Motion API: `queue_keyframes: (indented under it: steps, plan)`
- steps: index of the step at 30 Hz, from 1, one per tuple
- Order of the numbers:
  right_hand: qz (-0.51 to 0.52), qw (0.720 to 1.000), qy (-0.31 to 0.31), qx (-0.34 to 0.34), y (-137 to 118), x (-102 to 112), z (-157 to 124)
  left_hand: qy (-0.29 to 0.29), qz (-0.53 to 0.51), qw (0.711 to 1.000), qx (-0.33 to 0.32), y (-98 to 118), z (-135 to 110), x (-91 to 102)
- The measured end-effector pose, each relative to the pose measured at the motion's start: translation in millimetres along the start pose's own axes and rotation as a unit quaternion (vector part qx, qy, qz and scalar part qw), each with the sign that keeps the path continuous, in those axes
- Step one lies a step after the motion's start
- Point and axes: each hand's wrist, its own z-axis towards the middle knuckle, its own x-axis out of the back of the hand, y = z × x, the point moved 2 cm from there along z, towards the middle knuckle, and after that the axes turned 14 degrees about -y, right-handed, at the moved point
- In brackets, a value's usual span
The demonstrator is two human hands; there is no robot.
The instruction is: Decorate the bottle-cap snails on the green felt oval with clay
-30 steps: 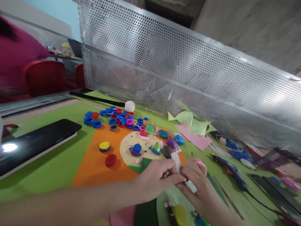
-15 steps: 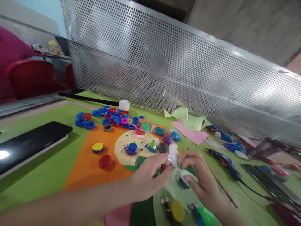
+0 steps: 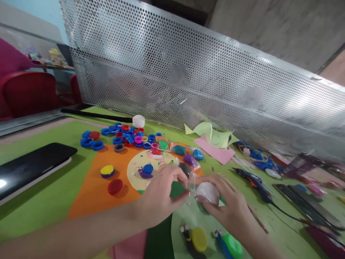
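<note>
My left hand [image 3: 161, 192] and my right hand [image 3: 229, 208] meet over the table's front. Between them is a small clear plastic bag with white clay [image 3: 207, 190]. My right fingers wrap round the white lump. My left thumb and fingers pinch the bag's clear top edge. Under the hands lie a dark green sheet [image 3: 159, 241] and a pale green disc [image 3: 188, 225] carrying a yellow cap figure [image 3: 198, 239] and a green one [image 3: 232, 245]. Behind them a beige disc [image 3: 136, 169] with a blue cap snail [image 3: 147, 170] rests on an orange sheet [image 3: 91, 187].
Several blue, red and pink bottle caps [image 3: 126, 136] lie at the back left, with small clay bags [image 3: 188, 156] beside them. A black phone [image 3: 29, 169] lies at left. A blue glue gun [image 3: 254, 183] and paper scraps [image 3: 215, 142] sit at right. A perforated metal screen [image 3: 188, 72] stands behind.
The view has shifted left. My hands have turned the bag: the white lump now sits inside my right fingers, and my left fingers pinch the bag's top instead of its middle.
</note>
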Motion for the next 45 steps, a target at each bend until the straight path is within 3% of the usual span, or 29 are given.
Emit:
queue_keyframes:
  steps: [4,17,24,28,31,34,37,39,42,45]
  plan:
    - [0.011,1.0,-0.009,-0.007,2,-3,-2,-0.036,-0.001,0.998,-0.058,3,-3,-3.5]
    - [-0.044,0.998,-0.003,0.037,-4,-5,-2,-0.037,0.001,0.999,-0.032,5,-3,-6.4]
    - [-0.024,0.996,-0.073,0.05,-7,-3,-1,-0.044,0.014,0.999,-0.015,7,-3,-9.0]
    - [0.068,0.99,-0.125,0.019,-11,3,0,-0.057,0.03,0.998,-0.015,7,-4,-9.5]
    - [0.187,0.971,-0.146,-0.035,-9,1,3,-0.062,0.033,0.997,-0.019,6,-4,-9.2]
    - [0.233,0.959,-0.12,-0.103,-1,-3,7,-0.041,0.003,0.999,-0.012,4,0,-4.5]
    - [0.247,0.957,-0.07,-0.137,9,-5,9,0.017,-0.078,0.995,0.055,-3,5,3.5]
    - [0.307,0.939,-0.05,-0.148,15,-6,10,0.031,-0.131,0.985,0.11,-8,7,5.7]
    - [0.432,0.883,-0.078,-0.166,18,-9,11,-0.017,-0.201,0.968,0.151,-13,6,1.0]
    - [0.487,0.848,-0.113,-0.174,15,-8,13,-0.068,-0.262,0.953,0.134,-13,3,-6.6]
